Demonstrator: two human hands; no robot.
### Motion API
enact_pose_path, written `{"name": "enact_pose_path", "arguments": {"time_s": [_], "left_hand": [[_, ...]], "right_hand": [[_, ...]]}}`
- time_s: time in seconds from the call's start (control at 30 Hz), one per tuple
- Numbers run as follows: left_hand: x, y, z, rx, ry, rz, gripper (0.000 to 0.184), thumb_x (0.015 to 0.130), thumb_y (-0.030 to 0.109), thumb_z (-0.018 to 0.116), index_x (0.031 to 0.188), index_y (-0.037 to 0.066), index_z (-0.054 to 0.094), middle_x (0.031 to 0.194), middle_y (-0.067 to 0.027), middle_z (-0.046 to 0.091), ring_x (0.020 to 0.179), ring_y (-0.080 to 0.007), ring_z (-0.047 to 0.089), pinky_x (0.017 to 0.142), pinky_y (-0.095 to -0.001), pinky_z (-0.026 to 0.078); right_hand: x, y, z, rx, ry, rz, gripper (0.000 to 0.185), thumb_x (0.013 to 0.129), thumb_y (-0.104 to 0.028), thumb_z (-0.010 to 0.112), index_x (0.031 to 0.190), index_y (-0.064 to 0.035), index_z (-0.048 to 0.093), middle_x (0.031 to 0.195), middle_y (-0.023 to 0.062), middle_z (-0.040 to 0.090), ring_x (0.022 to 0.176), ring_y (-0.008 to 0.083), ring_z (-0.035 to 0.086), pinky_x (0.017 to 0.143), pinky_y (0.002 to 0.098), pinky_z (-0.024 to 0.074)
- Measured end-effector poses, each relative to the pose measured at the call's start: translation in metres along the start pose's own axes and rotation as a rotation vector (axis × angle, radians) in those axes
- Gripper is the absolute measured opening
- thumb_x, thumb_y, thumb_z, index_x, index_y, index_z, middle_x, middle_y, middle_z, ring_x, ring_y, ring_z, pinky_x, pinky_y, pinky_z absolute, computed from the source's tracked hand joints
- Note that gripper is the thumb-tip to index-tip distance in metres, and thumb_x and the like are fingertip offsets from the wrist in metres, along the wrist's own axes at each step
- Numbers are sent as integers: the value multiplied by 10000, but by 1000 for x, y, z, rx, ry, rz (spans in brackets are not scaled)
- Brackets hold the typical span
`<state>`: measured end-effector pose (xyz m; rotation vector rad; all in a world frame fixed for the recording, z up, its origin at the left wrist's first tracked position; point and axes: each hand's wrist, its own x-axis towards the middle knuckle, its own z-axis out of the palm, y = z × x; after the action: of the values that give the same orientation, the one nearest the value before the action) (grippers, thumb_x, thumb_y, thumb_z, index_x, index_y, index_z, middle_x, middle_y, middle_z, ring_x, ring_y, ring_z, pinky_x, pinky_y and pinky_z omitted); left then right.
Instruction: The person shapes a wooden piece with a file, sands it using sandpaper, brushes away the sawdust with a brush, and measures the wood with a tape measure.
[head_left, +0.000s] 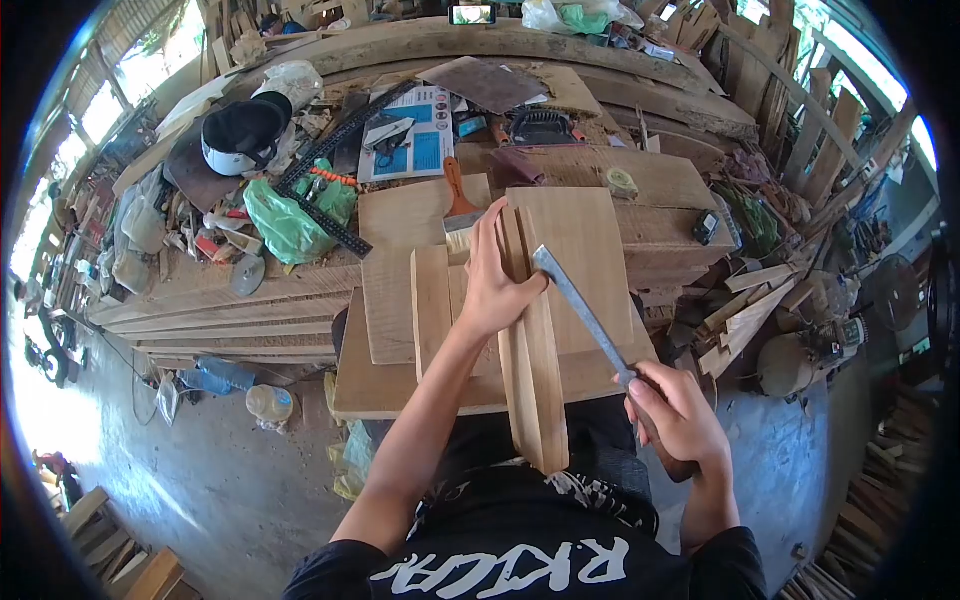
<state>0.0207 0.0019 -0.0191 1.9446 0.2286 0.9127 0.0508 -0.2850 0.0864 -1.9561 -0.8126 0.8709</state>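
A grooved wooden piece (533, 390) slants from the middle of the surface (655, 215) over its near edge, its near end close to the person's shirt. The left hand (492, 290) has its grip wrapped over the far part of this piece, thumb toward the right. The right hand (680, 415), to the right and nearer, has its grip closed around the handle of a long metal tool (588, 318), whose tip lies just beside the left thumb; whether it touches the wood I cannot tell. Left stands a wooden block (431, 310); farther, a brush (459, 205). Far left lies a green bag (285, 222); right, a tape measure (706, 227).
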Motion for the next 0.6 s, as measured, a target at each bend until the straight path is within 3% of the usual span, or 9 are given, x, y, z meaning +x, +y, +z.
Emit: {"name": "enact_pose_path", "arguments": {"time_s": [0.1, 0.2, 0.3, 0.4, 0.5, 0.6], "left_hand": [[-3, 0, 3, 82, -55, -7, 1224, 648, 172, 843, 1622, 84, 108, 1529, -241, 312, 1444, -424, 304, 1171, -519, 281], [-5, 2, 6, 107, -90, 6, 1334, 633, 194, 871, 1635, 65, -1, 1550, -284, 245, 1453, -473, 257, 1183, -537, 263], [-5, 2, 12, 118, -70, 64, 1357, 633, 192, 889, 1626, 24, -20, 1540, -328, 232, 1455, -506, 231, 1197, -542, 243], [-5, 10, 17, 127, -95, 66, 1364, 629, 146, 908, 1620, -19, -15, 1590, -301, 194, 1514, -464, 167, 1240, -503, 199], [-5, 14, 24, 112, -98, 99, 1323, 656, 132, 884, 1614, -37, -13, 1603, -310, 184, 1510, -478, 163, 1243, -501, 180], [-9, 6, 33, 135, -86, 176, 1263, 692, 153, 850, 1615, -42, 10, 1623, -298, 186, 1507, -476, 171, 1242, -516, 162]], "right_hand": [[0, -1, 3, -6, 17, -19, 271, 1081, -203, 493, 1046, 42, 600, 694, 53, 610, 515, 108, 596, 478, 283, 460], [4, -7, 5, -58, 41, -6, 303, 1079, -182, 480, 1150, 72, 629, 691, 59, 612, 510, 106, 597, 476, 266, 461], [12, -13, 9, -66, 62, -28, 312, 1081, -185, 482, 1156, 82, 626, 686, 64, 617, 497, 116, 606, 474, 270, 462], [22, -17, 15, -114, 122, -69, 313, 1082, -183, 486, 1158, 87, 623, 682, 70, 620, 484, 125, 608, 467, 276, 459], [34, -18, 17, -110, 182, -95, 311, 1079, -216, 507, 919, 44, 567, 650, 88, 619, 465, 158, 620, 453, 303, 469], [47, -13, 19, -75, 207, -88, 320, 1084, -220, 504, 919, 48, 564, 649, 89, 614, 461, 164, 616, 450, 305, 479]]}}
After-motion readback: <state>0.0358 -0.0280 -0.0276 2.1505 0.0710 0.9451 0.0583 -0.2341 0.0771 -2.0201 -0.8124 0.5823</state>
